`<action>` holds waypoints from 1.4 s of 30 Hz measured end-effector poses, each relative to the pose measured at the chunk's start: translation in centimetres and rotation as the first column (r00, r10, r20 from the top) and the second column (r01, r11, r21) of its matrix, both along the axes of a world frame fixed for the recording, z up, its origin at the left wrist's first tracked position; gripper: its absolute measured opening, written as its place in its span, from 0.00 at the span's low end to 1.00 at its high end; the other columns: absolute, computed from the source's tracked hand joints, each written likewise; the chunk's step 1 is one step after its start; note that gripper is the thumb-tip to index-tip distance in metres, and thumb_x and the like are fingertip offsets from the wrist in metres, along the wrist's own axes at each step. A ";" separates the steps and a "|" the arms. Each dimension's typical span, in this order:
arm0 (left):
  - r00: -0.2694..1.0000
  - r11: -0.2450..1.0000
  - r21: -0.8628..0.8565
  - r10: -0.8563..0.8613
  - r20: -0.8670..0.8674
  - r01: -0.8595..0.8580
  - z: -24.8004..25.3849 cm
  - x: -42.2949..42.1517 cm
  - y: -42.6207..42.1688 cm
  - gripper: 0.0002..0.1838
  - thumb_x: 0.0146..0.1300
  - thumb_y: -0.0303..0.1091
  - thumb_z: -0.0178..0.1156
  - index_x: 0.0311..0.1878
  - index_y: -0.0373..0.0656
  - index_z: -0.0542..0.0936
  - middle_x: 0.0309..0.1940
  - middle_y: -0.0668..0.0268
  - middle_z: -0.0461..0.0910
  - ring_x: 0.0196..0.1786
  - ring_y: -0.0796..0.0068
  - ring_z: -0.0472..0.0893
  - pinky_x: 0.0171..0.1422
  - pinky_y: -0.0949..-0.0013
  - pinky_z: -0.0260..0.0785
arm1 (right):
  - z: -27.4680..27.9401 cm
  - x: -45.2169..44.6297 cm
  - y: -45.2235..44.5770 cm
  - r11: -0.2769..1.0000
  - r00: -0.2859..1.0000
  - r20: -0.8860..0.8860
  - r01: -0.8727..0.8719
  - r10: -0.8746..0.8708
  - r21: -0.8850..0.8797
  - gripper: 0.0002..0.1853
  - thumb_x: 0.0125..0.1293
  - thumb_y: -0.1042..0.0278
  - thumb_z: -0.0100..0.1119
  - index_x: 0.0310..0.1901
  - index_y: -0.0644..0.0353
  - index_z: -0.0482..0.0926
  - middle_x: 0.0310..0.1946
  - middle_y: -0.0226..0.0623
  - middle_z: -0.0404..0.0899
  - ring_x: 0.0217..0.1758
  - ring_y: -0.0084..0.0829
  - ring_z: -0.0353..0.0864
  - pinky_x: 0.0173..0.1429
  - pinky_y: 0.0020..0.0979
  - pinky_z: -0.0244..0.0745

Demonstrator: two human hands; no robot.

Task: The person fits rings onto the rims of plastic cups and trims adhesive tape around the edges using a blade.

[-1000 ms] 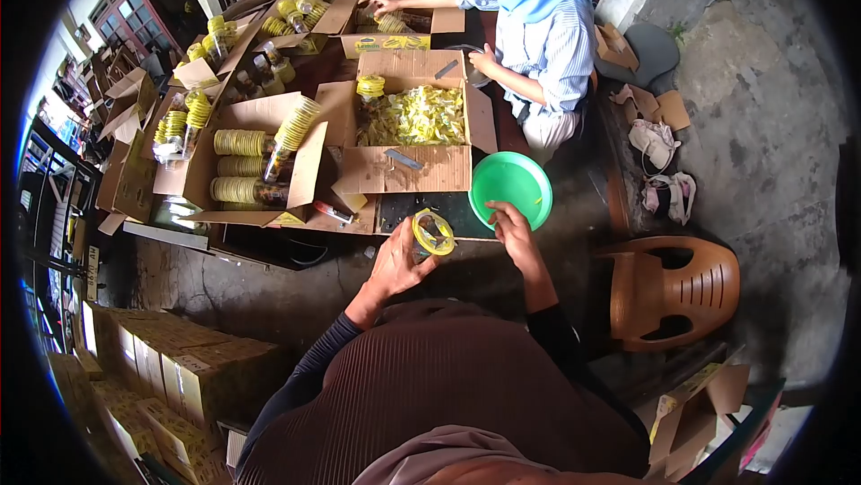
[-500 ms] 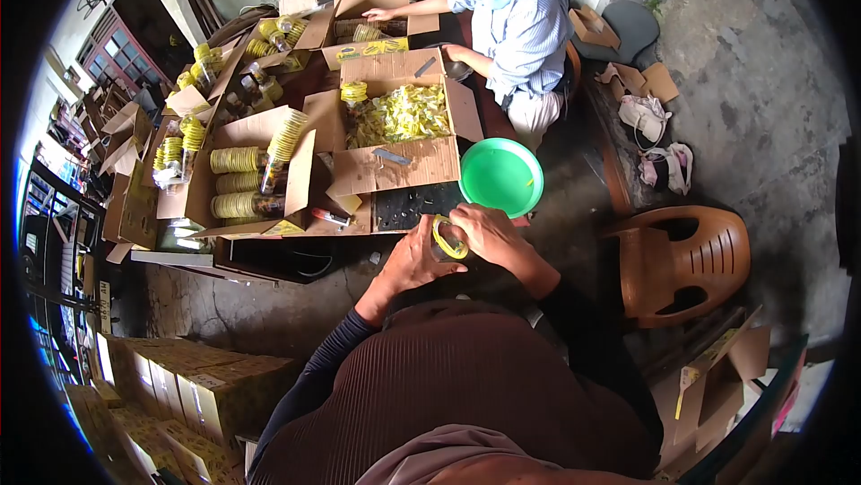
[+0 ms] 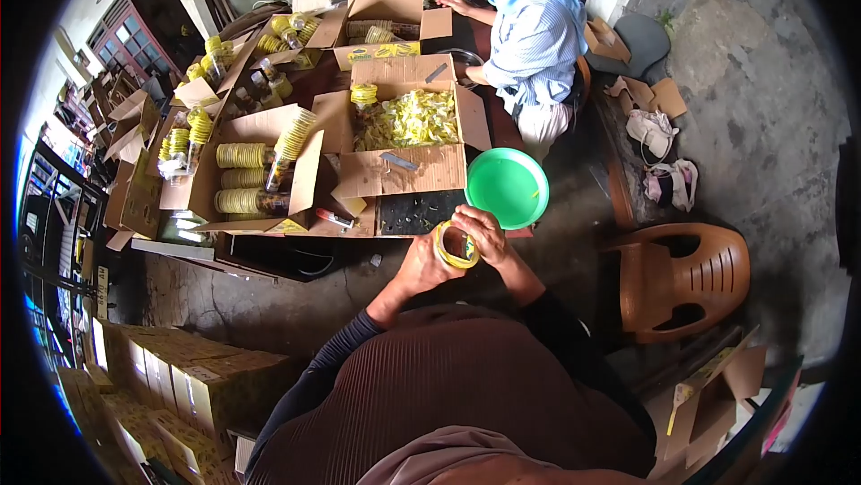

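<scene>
In front of my body, over the near table edge, a clear plastic cup (image 3: pixel 458 248) with a yellow band around its rim is held between both hands. My left hand (image 3: pixel 420 267) wraps its left side, fingers closed. My right hand (image 3: pixel 486 232) grips the far right side, its fingers bent over the edge. The round opening is turned up toward me. Just beyond my hands stands a green basin (image 3: pixel 507 189). Behind it, an open carton (image 3: pixel 404 171) holds a heap of small yellow printed pieces, with a short stack of yellow-rimmed cups in its corner.
At the left, an open carton (image 3: pixel 309 166) holds stacked yellow-rimmed cups. A red-and-white tool (image 3: pixel 334 218) lies at the table edge. Across the table sits a person in a striped shirt (image 3: pixel 538 54). A brown plastic chair (image 3: pixel 686 279) stands right; closed cartons (image 3: pixel 193 377) are stacked at lower left.
The cup has turned in my hands, so its opening faces more toward me. The other person's arm has moved from inside the far carton to its right. The view has shifted slightly.
</scene>
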State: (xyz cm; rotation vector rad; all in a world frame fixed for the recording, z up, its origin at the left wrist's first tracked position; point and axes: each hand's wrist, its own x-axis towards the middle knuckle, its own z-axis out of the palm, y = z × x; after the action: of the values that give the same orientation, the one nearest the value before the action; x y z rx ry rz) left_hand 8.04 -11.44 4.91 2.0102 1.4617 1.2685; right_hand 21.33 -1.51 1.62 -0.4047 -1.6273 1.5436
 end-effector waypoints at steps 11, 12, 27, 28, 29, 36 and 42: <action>0.957 0.971 0.063 0.238 -0.166 -0.230 -3.4 -1.3 -0.5 0.45 0.45 0.35 0.73 0.64 0.28 0.59 0.50 0.41 0.73 0.51 0.41 0.75 0.61 0.51 0.67 | -6.7 10.5 5.2 0.791 0.979 0.122 0.205 -0.165 -0.576 0.13 0.74 0.62 0.48 0.49 0.63 0.77 0.35 0.33 0.78 0.33 0.20 0.74 0.37 0.23 0.69; 0.958 0.974 0.053 0.228 -0.172 -0.222 -3.3 -1.3 -0.1 0.48 0.45 0.34 0.73 0.66 0.27 0.57 0.51 0.39 0.72 0.51 0.39 0.74 0.62 0.50 0.66 | -6.4 10.4 4.5 0.835 0.978 0.141 0.204 -0.152 -0.511 0.15 0.74 0.65 0.47 0.53 0.66 0.76 0.37 0.36 0.78 0.34 0.20 0.74 0.39 0.23 0.70; 0.917 0.931 -0.274 -0.310 -0.252 0.239 -3.4 1.6 4.7 0.39 0.44 0.44 0.75 0.55 0.34 0.69 0.45 0.49 0.76 0.48 0.45 0.78 0.46 0.54 0.74 | 0.0 7.2 0.1 0.767 0.572 0.668 -0.103 -0.476 0.634 0.13 0.63 0.57 0.58 0.34 0.59 0.75 0.28 0.45 0.78 0.34 0.48 0.81 0.36 0.44 0.75; 0.911 0.925 -0.266 -0.336 -0.239 0.271 -3.3 1.6 4.8 0.40 0.44 0.45 0.76 0.56 0.34 0.68 0.45 0.48 0.76 0.47 0.44 0.79 0.46 0.54 0.74 | -0.1 7.4 0.1 0.778 0.575 0.683 -0.122 -0.450 0.616 0.13 0.64 0.57 0.57 0.34 0.59 0.75 0.28 0.45 0.79 0.34 0.47 0.81 0.36 0.44 0.75; 0.908 0.892 -0.360 -0.363 -0.208 0.274 -3.2 1.6 4.9 0.42 0.43 0.47 0.76 0.56 0.34 0.68 0.45 0.47 0.77 0.46 0.44 0.79 0.47 0.54 0.74 | -0.4 7.6 0.1 0.771 0.581 0.679 -0.132 -0.450 0.624 0.13 0.64 0.57 0.57 0.34 0.59 0.75 0.28 0.45 0.79 0.34 0.47 0.81 0.36 0.44 0.75; 0.901 0.794 -0.435 -0.419 0.112 0.424 -3.6 1.3 5.4 0.34 0.46 0.48 0.72 0.53 0.36 0.75 0.40 0.47 0.82 0.43 0.51 0.82 0.49 0.57 0.73 | -0.9 8.0 -0.3 0.648 0.602 0.552 -0.075 -0.577 0.758 0.10 0.68 0.61 0.53 0.32 0.57 0.77 0.25 0.39 0.78 0.29 0.42 0.81 0.33 0.39 0.75; 0.574 0.505 -0.459 -0.091 0.814 0.731 -9.6 1.3 4.8 0.13 0.56 0.34 0.60 0.43 0.38 0.78 0.37 0.61 0.82 0.38 0.69 0.80 0.41 0.66 0.72 | -1.9 7.5 -1.1 0.785 0.763 0.406 0.206 -0.503 0.585 0.09 0.66 0.65 0.56 0.33 0.61 0.80 0.29 0.43 0.81 0.29 0.44 0.80 0.33 0.40 0.73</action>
State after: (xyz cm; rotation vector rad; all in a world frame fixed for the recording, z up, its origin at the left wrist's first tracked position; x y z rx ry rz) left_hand 9.38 -6.61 -4.70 0.9746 0.7400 0.7745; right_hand 28.84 -2.65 -0.24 -0.8703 -2.1504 0.6617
